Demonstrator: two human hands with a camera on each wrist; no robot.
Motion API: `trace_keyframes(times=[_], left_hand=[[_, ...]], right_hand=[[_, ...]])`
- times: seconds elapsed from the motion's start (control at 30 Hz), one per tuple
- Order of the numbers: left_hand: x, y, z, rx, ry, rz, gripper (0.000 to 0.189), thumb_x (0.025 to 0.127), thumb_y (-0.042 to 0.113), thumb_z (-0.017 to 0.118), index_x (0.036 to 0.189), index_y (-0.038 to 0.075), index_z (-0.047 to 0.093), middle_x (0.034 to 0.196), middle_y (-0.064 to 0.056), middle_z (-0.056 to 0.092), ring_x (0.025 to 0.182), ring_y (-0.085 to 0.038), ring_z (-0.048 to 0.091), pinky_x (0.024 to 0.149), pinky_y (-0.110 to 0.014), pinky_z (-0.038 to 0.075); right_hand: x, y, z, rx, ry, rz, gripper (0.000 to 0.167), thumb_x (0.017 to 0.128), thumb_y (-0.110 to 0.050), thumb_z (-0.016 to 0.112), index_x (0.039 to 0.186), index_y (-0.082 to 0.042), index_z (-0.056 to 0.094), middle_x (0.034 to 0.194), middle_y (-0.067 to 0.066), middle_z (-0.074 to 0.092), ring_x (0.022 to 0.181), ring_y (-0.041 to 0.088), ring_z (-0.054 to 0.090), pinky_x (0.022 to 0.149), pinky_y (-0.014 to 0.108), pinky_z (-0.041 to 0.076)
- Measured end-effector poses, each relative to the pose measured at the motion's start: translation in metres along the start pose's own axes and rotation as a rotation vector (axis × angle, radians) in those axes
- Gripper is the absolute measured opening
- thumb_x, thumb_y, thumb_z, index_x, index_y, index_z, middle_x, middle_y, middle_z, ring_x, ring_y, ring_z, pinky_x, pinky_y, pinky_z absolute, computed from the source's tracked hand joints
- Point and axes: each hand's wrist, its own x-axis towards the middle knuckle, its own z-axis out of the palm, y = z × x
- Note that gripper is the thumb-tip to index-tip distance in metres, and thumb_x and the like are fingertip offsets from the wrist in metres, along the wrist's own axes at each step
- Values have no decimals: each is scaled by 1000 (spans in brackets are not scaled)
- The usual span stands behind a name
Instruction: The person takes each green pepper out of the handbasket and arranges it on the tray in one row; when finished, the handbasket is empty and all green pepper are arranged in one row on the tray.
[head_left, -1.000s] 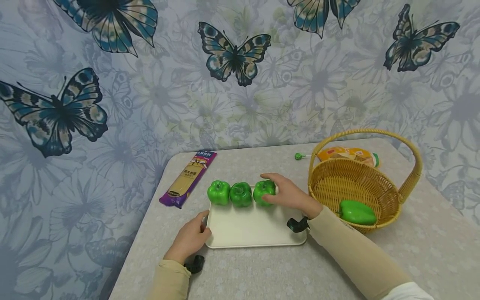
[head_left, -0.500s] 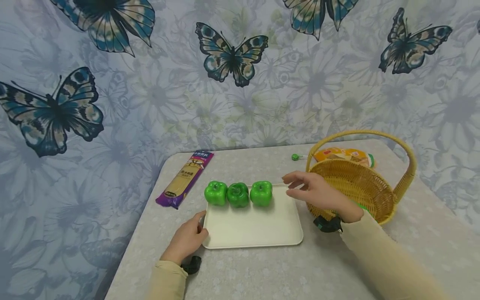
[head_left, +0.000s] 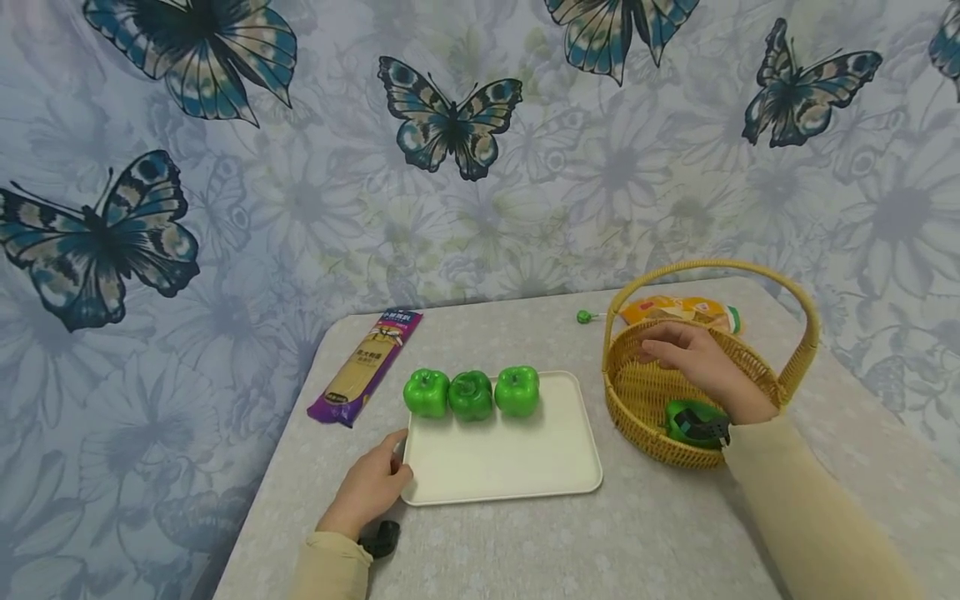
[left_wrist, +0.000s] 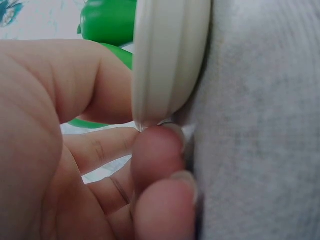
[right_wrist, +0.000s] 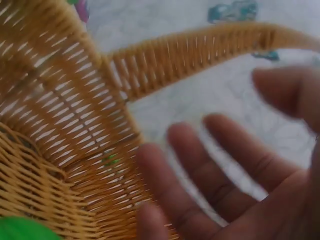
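My left hand (head_left: 366,490) pinches the left edge of a cream rectangular tray (head_left: 498,462). In the left wrist view the thumb lies against the tray's rim (left_wrist: 170,55), with curled fingertips at its lower edge. Three green bell peppers stand in a row along the tray's far side: a left one (head_left: 426,393), a middle one (head_left: 471,396) and a right one (head_left: 517,392). My right hand (head_left: 701,367) holds nothing, its fingers loosely bent over the wicker basket (head_left: 633,417). Another green pepper (right_wrist: 25,230) lies inside that basket, partly hidden by my wrist in the head view.
A purple spaghetti packet (head_left: 363,371) lies to the tray's left. Behind the basket are an orange packet (head_left: 678,310) and a small green round-headed item (head_left: 584,317). The basket's tall handle (head_left: 712,265) arches above it. A butterfly-patterned wall (head_left: 480,225) stands behind the table.
My right hand has left the right pepper on the tray and moved right, to above the basket. The left hand has stayed at the tray's edge. The head view has shifted slightly.
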Motion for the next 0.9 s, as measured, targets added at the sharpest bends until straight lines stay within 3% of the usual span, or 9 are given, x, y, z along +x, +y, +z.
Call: trace_keyframes(times=[0.13,0.27,0.43,0.6,0.73,0.9], left_hand=[[0,-3,1,3,6,-10,64,93,14,60,154,8,44,84,-3,60,68,-17,51,58,-33,42],[-1,-4,0,4,1,-13,64,93,14,60,154,8,44,85,-3,60,68,-17,52,59,-33,43],[0,-3,1,-6,-10,0,64,93,14,60,154,7,44,86,-3,61,68,-17,52,59,-33,43],[0,-3,1,5,-9,-7,64,93,14,60,154,6,44,86,-3,61,69,-17,52,59,-33,43],[1,-2,2,12,-12,-2,64,93,14,60,154,6,43,87,-3,61,69,-17,52,60,-33,43],[1,-2,1,5,-14,1,64,93,14,60,154,6,43,87,-3,61,69,-17,53,60,-33,43]], right_hand=[[3,14,-2,11,-12,43,62,104,-48,54,142,2,55,138,22,61,117,31,66,105,58,44],[6,22,0,-85,-71,53,55,102,-44,60,134,0,62,128,20,66,114,35,65,101,55,48],[8,32,4,-217,-253,43,37,99,-32,66,117,-1,71,105,16,72,93,28,69,82,39,56],[10,37,7,-194,-393,16,28,98,-21,66,113,3,72,94,15,73,79,27,70,72,35,58],[8,36,7,-202,-345,72,31,99,-22,66,117,3,69,88,14,72,74,26,70,71,37,57],[6,30,6,-252,-202,124,35,101,-26,63,120,3,68,80,16,70,69,26,67,70,37,54]])
